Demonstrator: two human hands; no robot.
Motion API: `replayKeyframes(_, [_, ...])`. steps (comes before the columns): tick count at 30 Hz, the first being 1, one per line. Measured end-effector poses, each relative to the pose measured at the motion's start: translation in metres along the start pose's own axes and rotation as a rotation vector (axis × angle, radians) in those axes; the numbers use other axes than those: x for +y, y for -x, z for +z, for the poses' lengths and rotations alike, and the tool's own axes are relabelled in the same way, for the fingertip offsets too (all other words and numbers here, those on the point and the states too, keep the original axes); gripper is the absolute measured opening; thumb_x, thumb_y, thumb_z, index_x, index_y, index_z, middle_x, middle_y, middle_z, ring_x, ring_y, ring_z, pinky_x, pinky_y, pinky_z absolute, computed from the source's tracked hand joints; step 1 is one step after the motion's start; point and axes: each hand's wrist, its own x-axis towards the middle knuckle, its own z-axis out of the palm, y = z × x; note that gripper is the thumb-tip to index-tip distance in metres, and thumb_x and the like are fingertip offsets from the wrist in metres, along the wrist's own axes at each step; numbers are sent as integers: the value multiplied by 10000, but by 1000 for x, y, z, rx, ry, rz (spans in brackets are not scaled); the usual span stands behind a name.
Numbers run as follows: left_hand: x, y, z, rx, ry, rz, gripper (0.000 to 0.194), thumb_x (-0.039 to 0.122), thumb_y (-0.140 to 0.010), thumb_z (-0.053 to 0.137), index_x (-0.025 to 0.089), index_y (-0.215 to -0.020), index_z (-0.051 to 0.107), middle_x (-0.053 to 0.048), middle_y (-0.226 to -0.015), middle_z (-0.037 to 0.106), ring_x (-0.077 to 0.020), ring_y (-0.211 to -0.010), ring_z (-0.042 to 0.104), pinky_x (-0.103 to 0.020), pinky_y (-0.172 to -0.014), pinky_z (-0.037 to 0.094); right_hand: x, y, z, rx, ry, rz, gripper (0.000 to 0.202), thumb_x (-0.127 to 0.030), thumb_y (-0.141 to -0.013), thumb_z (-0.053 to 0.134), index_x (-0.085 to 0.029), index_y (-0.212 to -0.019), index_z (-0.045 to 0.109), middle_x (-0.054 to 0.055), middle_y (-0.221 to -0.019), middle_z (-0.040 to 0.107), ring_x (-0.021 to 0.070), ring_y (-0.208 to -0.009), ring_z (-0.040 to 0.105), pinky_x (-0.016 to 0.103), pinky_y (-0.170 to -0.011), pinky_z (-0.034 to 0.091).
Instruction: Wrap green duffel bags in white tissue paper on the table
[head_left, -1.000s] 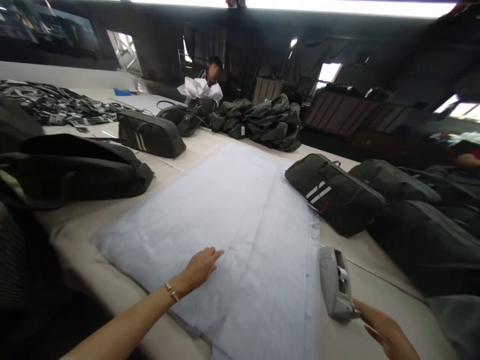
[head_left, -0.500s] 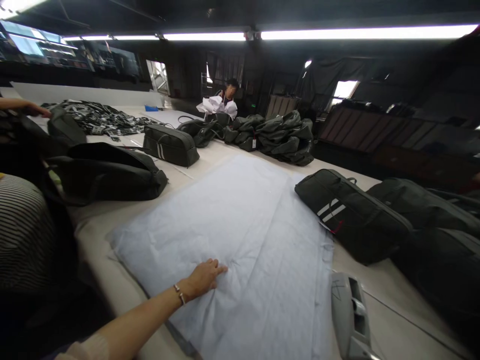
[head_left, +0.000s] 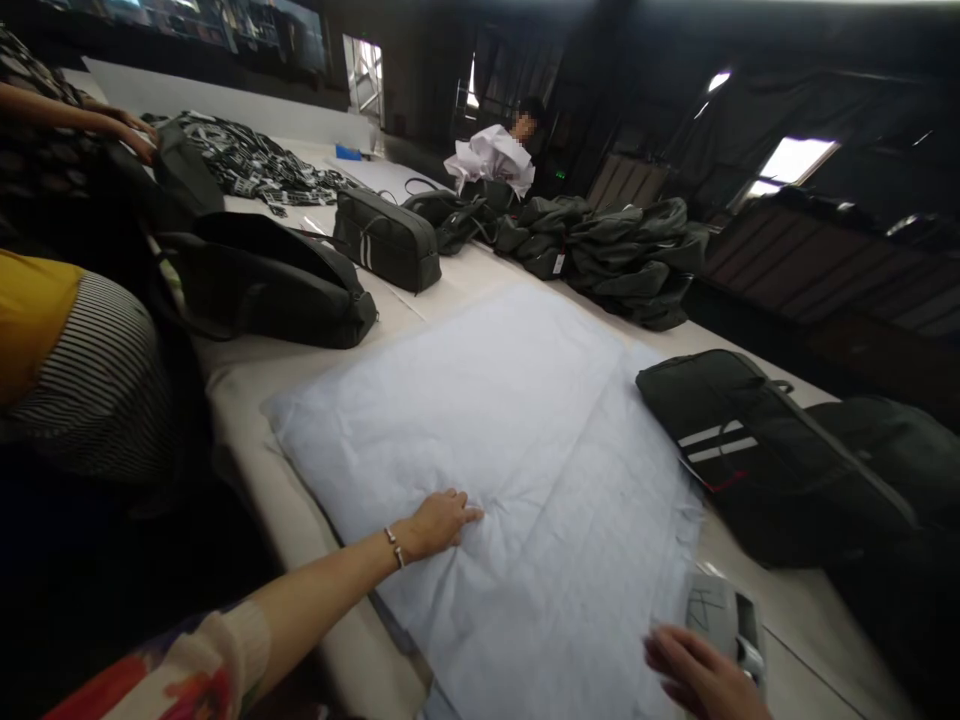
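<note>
A large white plastic-like sheet or padded wrap point(head_left: 525, 400) covers the middle of the table. My left hand point(head_left: 442, 522) rests on it with the fingers spread and pressing down, and creases run out from the fingertips. At the lower right, my right hand point(head_left: 705, 672) is slightly blurred, its fingers apart and holding nothing. It is beside the sheet's right edge and overlaps the front of a grey device point(head_left: 712, 610) with black marks on top.
Dark green bags with white stripes stand at the right point(head_left: 765, 450) and back left point(head_left: 386, 240). An open dark bag point(head_left: 277, 290) lies at left. Behind are a crumpled bag pile point(head_left: 630, 250) and patterned straps point(head_left: 247, 160). People stand at left and at the far side.
My right hand has come into view at the lower right. The view has tilted down and turned left; my left hand stays on the same creased spot of the sheet.
</note>
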Motion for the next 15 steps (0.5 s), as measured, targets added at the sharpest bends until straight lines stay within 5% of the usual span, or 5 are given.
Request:
replayKeyframes(4, [2,2,-2,12,9,-3,500,245,-837,728,329,-1290,536,-63,-1087,601,-247,-1017,583,-340,-856,498,-101,-26,90,-522,-61,-133,416,-584,-753,640,-198,-906,656,67,-970,745,207,-923,705,288,-795,551])
replayKeyframes(7, [3,3,-3,14,22,-3,497,250,-844,726,322,-1297,535,-66,-1074,610,-255,-1010,588,-351,-840,505,-145,-58,152,-534,57,-111,309,-483,-826,611,-179,-880,633,48,-910,747,147,-809,703,248,-728,542])
replayKeyframes(10, [2,2,-4,10,50,-2,468,262,-864,706,324,-1297,538,-67,-1077,609,-260,-1018,587,-365,-842,506,-147,-90,186,-441,258,-54,289,-434,-888,606,-155,-811,621,18,-763,706,120,-650,655,258,-632,524])
replayKeyframes(15, [0,2,-3,-2,91,-4,477,259,-863,708,335,-1301,536,-67,-1096,602,-266,-1044,583,-383,-864,505,-132,-120,196,-324,547,-47,311,-441,-836,695,-156,-729,631,1,-697,668,142,-651,636,309,-668,520])
